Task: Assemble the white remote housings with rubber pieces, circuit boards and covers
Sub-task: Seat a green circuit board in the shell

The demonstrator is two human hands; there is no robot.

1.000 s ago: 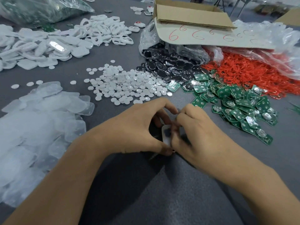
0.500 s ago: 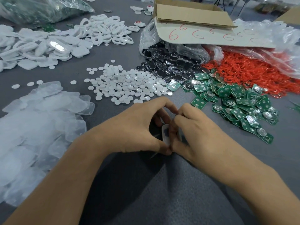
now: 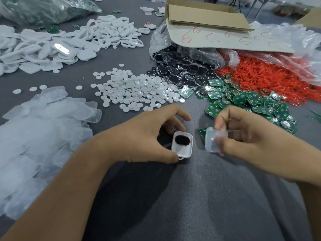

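From the head view, the left hand [image 3: 144,134] has its grip clamped on a white housing [image 3: 182,148] low over the grey counter [image 3: 191,197]. The thumb is at the housing's six o'clock end and the fingers curl round its twelve o'clock end, I'd say to steady it face up for the next part. A dark oval with a red rim shows in its window. At three o'clock of the housing, just apart from it, the right hand [image 3: 243,136] has its grip pinched on a clear cover [image 3: 214,140], turned toward the housing as if ready to go on. A green board [image 3: 202,134] peeks out behind that cover; whether it is held or lying loose I cannot tell. Supplies fan out within reach: green circuit boards [image 3: 251,105] at one o'clock, red rubber rings [image 3: 269,79] at two, black pieces [image 3: 182,70] at twelve, white discs [image 3: 137,91] at eleven, spare covers [image 3: 34,136] at nine. Half a second ago the hands were pressed together over the housing, hiding it; now they are parted and its face is bared.
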